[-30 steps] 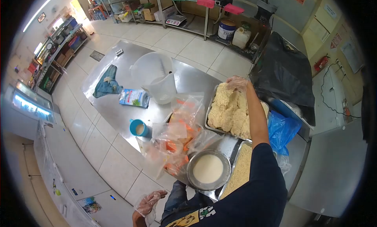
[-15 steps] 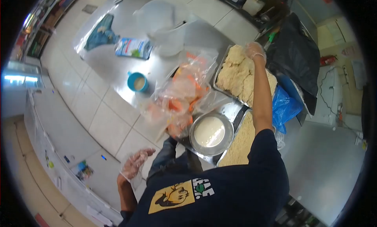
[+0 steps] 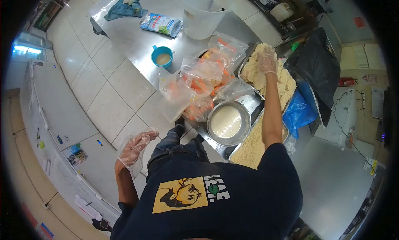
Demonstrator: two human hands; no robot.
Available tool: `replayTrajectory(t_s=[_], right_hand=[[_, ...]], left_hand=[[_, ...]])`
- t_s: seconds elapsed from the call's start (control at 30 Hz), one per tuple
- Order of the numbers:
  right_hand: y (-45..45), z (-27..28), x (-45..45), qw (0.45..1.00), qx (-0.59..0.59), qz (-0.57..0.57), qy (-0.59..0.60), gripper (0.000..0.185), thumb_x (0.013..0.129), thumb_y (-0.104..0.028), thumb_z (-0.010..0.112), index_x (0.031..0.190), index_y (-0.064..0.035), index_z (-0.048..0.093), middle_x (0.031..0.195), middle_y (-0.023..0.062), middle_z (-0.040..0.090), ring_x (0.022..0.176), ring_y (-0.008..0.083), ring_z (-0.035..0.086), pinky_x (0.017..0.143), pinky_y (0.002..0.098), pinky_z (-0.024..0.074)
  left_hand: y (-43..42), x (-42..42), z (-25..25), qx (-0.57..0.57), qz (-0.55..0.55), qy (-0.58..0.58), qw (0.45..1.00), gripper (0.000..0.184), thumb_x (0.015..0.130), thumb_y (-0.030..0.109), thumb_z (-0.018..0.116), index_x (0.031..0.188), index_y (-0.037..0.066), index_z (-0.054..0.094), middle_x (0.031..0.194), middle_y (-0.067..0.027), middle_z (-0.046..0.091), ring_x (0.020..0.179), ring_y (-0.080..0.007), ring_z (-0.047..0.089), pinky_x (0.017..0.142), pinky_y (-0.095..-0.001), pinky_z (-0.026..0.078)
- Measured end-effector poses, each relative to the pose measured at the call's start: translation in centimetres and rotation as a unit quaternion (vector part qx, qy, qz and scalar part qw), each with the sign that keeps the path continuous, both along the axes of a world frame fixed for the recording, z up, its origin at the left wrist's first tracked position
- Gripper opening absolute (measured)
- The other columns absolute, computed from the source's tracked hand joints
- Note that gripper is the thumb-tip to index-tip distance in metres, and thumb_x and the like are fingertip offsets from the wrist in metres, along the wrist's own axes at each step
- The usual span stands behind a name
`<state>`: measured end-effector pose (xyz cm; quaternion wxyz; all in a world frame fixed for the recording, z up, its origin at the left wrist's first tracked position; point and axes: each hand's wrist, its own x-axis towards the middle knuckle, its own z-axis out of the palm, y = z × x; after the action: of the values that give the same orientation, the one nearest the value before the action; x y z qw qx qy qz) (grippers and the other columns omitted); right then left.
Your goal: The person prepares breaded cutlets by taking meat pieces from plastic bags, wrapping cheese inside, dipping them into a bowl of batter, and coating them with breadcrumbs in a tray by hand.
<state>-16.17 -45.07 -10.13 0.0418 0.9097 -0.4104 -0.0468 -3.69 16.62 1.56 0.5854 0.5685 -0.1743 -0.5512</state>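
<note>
My right hand (image 3: pixel 267 62), in a clear plastic glove, lies palm down with fingers stretched on the lumpy, pale, crumb-coated food (image 3: pixel 286 84) in the far metal tray. My left hand (image 3: pixel 136 147), also gloved, hangs in the air at my left side, above the floor. Its fingers are extended and it holds nothing. Nearer to me, a second tray holds loose tan crumbs (image 3: pixel 249 150). Beside it stands a round metal bowl (image 3: pixel 247 123) of creamy white batter (image 3: pixel 225 121). Clear plastic bags (image 3: pixel 199 76) with orange contents lie left of the trays.
On the steel table (image 3: pixel 129 36) are a blue cup (image 3: pixel 162 57) with pale liquid, a blue-and-white packet (image 3: pixel 161 24), a blue cloth (image 3: pixel 126 6) and a translucent tub (image 3: pixel 199 22). A blue bag (image 3: pixel 298 111) and a black bag (image 3: pixel 314 65) sit right of the trays.
My right hand has moved from the tray's far right edge onto the food. My left hand has risen slightly. The view has shifted, so the table appears farther right.
</note>
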Motion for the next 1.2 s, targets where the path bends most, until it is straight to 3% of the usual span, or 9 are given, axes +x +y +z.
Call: replayTrajectory(t_s=[0.1,0.17,0.23,0.3,0.43,0.5,0.83,0.97,1.2], right_hand=[[10.6,9.9,1.8,0.993,0.067,0.015,-0.094,0.049,0.095,-0.043,0.043,0.114,-0.0024,0.063,0.116,0.0257,0.06,0.115,0.0371,0.054,0.096,0.0439,0.0428],[12.2,3.9,1.1,0.93,0.179,0.049,-0.316,0.043,0.092,-0.037,0.049,0.087,0.0004,0.068,0.088,0.0263,0.064,0.088,0.0415,0.062,0.081,0.0467,0.0476],[14.7,-1.9,1.7,0.981,0.119,0.081,-0.129,0.027,0.083,-0.028,0.059,0.083,-0.0041,0.07,0.084,0.0201,0.067,0.079,0.037,0.064,0.074,0.0464,0.0506],[16.8,-5.0,2.9,0.975,0.094,0.138,-0.147,0.024,0.081,-0.023,0.058,0.077,-0.0028,0.069,0.077,0.0198,0.067,0.075,0.0387,0.065,0.073,0.048,0.051],[19.1,-1.6,3.8,0.916,0.168,-0.033,-0.363,0.024,0.08,-0.02,0.057,0.073,-0.0014,0.069,0.08,0.0225,0.067,0.081,0.0393,0.066,0.074,0.0486,0.0515],[16.3,-3.5,3.8,0.991,0.103,-0.004,-0.081,0.03,0.083,-0.027,0.055,0.081,-0.0003,0.069,0.086,0.0251,0.066,0.087,0.0411,0.065,0.076,0.0484,0.0515],[17.3,-4.0,6.2,0.976,0.184,0.076,-0.086,0.04,0.086,-0.036,0.05,0.095,-0.0008,0.067,0.093,0.0262,0.066,0.09,0.0422,0.064,0.077,0.0496,0.051],[18.3,-4.5,6.4,0.978,0.177,0.073,-0.081,0.041,0.086,-0.037,0.05,0.096,-0.0012,0.067,0.093,0.0263,0.066,0.09,0.0423,0.064,0.077,0.0499,0.0509],[19.1,-5.1,5.1,0.982,0.16,0.052,-0.081,0.042,0.086,-0.039,0.049,0.099,-0.0021,0.066,0.094,0.0264,0.066,0.09,0.0424,0.064,0.077,0.0504,0.0508]], left_hand=[[0.2,-0.1,-1.1,-0.035,0.029,-0.005,0.999,0.05,0.091,0.035,0.058,0.123,-0.003,0.053,0.127,-0.0171,0.055,0.122,-0.0281,0.05,0.108,-0.0423,0.034],[-0.1,0.4,-1.2,-0.059,0.015,-0.004,0.998,0.047,0.093,0.033,0.057,0.126,-0.001,0.053,0.129,-0.015,0.054,0.124,-0.0263,0.049,0.108,-0.0408,0.034],[-0.7,0.8,-0.8,-0.087,-0.003,-0.006,0.996,0.044,0.095,0.03,0.056,0.128,0.001,0.053,0.13,-0.0129,0.053,0.125,-0.0245,0.048,0.108,-0.0394,0.033],[-1.1,0.9,-0.3,-0.074,0.013,-0.002,0.997,0.044,0.095,0.031,0.056,0.127,0.001,0.054,0.13,-0.0133,0.053,0.125,-0.025,0.048,0.108,-0.0396,0.034],[-0.3,1.8,0.1,-0.118,0.019,-0.014,0.993,0.042,0.095,0.03,0.056,0.126,0.001,0.054,0.13,-0.0133,0.053,0.125,-0.0247,0.048,0.108,-0.0397,0.033],[0.1,2.3,0.2,-0.076,0.027,-0.011,0.997,0.041,0.095,0.028,0.056,0.126,0.002,0.054,0.13,-0.0128,0.054,0.125,-0.0244,0.048,0.108,-0.0392,0.033],[-0.5,3.5,-2.0,-0.168,0.011,-0.086,0.982,0.048,0.096,0.033,0.054,0.131,0.001,0.049,0.132,-0.0147,0.052,0.123,-0.0263,0.05,0.108,-0.042,0.035],[-0.7,3.9,-1.0,-0.145,0.002,-0.109,0.983,0.046,0.099,0.034,0.047,0.131,0.0,0.049,0.132,-0.0134,0.052,0.125,-0.0238,0.047,0.108,-0.0388,0.035],[-0.5,4.0,-2.2,-0.197,0.033,-0.034,0.979,0.049,0.095,0.033,0.058,0.133,0.004,0.049,0.132,-0.0059,0.051,0.126,-0.0172,0.045,0.108,-0.0296,0.034]])
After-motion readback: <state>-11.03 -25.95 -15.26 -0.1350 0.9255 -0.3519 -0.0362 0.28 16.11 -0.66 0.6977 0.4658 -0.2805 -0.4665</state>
